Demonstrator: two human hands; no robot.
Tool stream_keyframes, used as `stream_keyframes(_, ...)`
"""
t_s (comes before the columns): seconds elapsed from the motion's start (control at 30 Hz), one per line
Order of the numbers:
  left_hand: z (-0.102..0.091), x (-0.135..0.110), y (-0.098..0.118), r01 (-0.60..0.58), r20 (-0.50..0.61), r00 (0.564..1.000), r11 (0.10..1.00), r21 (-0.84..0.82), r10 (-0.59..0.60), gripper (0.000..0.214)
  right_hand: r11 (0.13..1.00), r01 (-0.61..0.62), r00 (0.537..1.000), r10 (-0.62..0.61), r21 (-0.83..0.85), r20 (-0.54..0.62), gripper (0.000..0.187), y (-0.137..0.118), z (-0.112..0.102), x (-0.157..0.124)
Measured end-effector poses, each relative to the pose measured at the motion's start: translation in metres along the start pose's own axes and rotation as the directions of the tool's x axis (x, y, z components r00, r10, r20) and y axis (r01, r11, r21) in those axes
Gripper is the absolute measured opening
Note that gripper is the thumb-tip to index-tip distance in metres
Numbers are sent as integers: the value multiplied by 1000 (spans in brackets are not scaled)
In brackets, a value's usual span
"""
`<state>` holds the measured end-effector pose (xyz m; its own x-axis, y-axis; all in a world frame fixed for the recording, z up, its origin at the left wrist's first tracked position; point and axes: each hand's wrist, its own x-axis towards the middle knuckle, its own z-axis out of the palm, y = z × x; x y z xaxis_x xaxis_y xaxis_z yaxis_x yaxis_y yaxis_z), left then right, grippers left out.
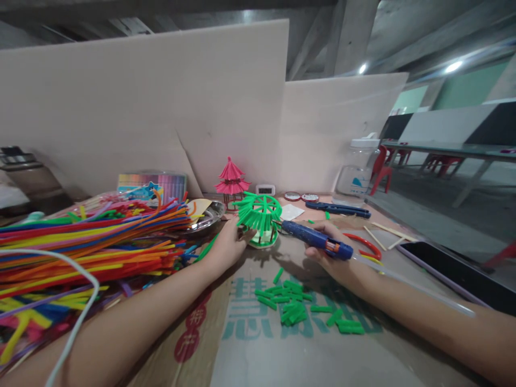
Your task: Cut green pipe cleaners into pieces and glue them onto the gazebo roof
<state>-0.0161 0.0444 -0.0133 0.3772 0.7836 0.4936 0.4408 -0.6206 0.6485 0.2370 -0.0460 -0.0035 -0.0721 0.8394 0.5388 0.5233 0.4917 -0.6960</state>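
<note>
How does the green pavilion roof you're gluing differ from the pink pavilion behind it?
The green roof is one wide tier; the pink pavilion has two stacked tiers and a pointed top. The green one is held by the left hand, with the glue gun at it; the pink one stands untouched. Both have ribbed, umbrella-like roofs.

The green pipe-cleaner pavilion roof (260, 215), a round dome fringed with short hanging pieces, stood upright just in front of the pink model pavilion (231, 180), with the blue glue gun's (318, 240) nozzle touching its right side, lying near-horizontal.
</note>
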Motion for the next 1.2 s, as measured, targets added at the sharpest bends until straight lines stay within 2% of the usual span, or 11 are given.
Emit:
stream_keyframes(0.23,0,0,2,-23,2,1000,999,-37,23,33,999,-11,999,9,-41,-32,40,1,1,1)
stream_keyframes(0.77,0,-1,3,-67,-32,997,997,-37,66,33,996,-43,999,41,-83,-25,25,-2,2,1)
stream_keyframes(0.97,1,-1,3,-63,-36,998,996,-60,61,33,992,-62,998,59,-110,-29,28,-8,0,0)
stream_keyframes(1.1,1,-1,4,-63,-23,998,996,-59,62,41,992,-85,996,85,-89,-8,31,-10,-1,1)
stream_keyframes(1.2,0,-1,4,-52,-25,998,996,-72,50,44,995,-60,998,59,-76,-23,32,-6,-1,1)
